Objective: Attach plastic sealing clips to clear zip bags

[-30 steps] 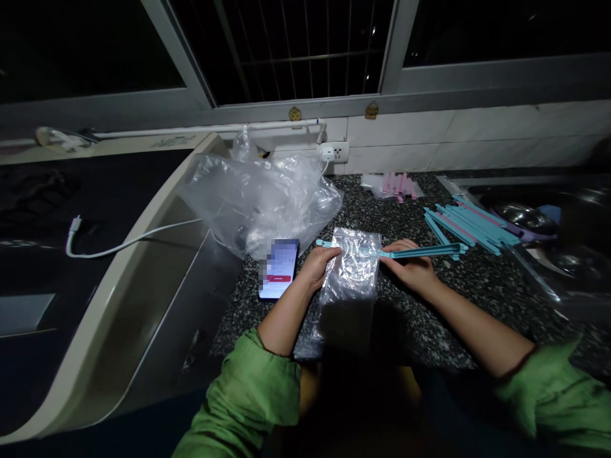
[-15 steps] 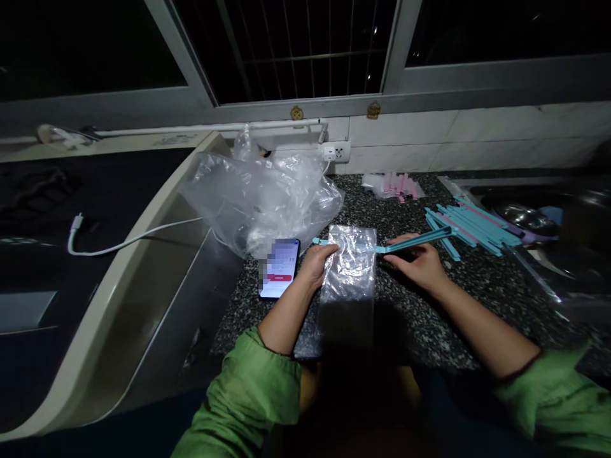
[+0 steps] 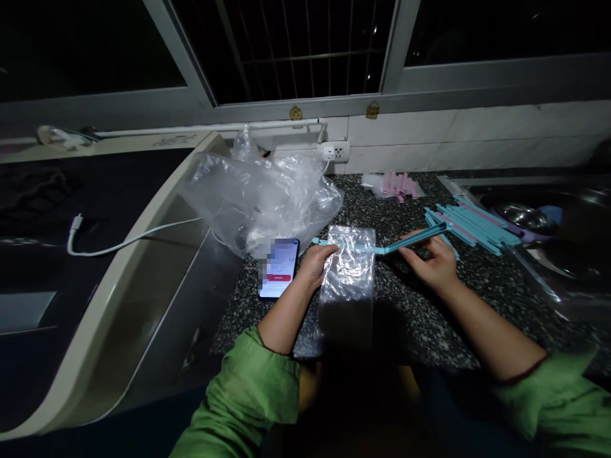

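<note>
A clear plastic bag (image 3: 347,289) lies near the counter's front edge, its upper part crossed by one arm of a light-blue bag sealing clip (image 3: 413,240). The clip is hinged open; its other arm angles up to the right. My left hand (image 3: 315,264) is closed on the bag's left edge and the clip's arm there, thumb on top. Around the raised arm, close to its free end, are the fingers of my right hand (image 3: 436,266), with the thumb below it; fingertips behind the arm are partly hidden.
A lit phone (image 3: 279,270) lies left of my left hand, before a big crumpled plastic bag (image 3: 272,197). Several blue and pink clips (image 3: 477,226) are piled at right, beside a sink (image 3: 554,280). Short pink clips (image 3: 400,184) lie at the back. A white cable (image 3: 133,240) hangs left.
My right hand has slid right along the clip's raised arm, away from the hinge toward its free end. My left hand and the bag hold their place.
</note>
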The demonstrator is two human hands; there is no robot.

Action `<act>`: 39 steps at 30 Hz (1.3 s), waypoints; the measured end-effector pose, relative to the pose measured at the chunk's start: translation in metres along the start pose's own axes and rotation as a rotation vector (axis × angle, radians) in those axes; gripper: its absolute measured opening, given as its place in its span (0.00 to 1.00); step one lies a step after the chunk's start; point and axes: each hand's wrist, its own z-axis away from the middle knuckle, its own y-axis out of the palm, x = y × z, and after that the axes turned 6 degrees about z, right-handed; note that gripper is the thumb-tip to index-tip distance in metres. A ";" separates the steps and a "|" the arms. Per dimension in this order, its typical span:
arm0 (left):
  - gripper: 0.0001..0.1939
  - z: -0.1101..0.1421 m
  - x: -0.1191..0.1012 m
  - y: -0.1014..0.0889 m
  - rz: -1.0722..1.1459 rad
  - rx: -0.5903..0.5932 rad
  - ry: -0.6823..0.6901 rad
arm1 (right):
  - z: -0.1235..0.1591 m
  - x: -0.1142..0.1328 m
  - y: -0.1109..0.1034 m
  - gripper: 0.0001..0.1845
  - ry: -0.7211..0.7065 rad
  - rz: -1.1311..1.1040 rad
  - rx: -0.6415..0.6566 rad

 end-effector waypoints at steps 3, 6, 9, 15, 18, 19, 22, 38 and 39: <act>0.09 0.001 0.000 0.001 -0.010 0.012 -0.013 | -0.001 0.001 0.000 0.06 -0.033 -0.011 -0.011; 0.09 0.001 0.000 0.001 -0.034 0.018 -0.014 | -0.002 0.003 -0.001 0.05 -0.065 -0.025 -0.019; 0.09 0.000 0.001 0.001 -0.064 0.028 -0.021 | -0.003 0.004 -0.002 0.04 -0.068 -0.013 -0.005; 0.11 -0.001 0.004 0.000 -0.107 0.041 -0.019 | -0.003 0.005 -0.001 0.05 -0.073 -0.027 0.010; 0.12 -0.001 0.005 0.001 -0.119 0.048 -0.018 | -0.004 0.006 0.001 0.05 -0.092 -0.063 -0.001; 0.12 0.000 0.005 0.002 -0.121 0.051 -0.020 | -0.004 0.006 0.001 0.05 -0.099 -0.071 0.000; 0.12 0.002 0.005 0.003 -0.140 0.051 -0.028 | -0.005 0.007 0.002 0.04 -0.105 -0.077 0.011; 0.15 0.002 0.007 0.000 -0.272 0.093 0.031 | -0.001 0.009 0.007 0.03 -0.173 -0.083 0.031; 0.15 0.002 0.007 0.000 -0.282 0.094 0.032 | -0.001 0.009 0.007 0.03 -0.170 -0.081 0.039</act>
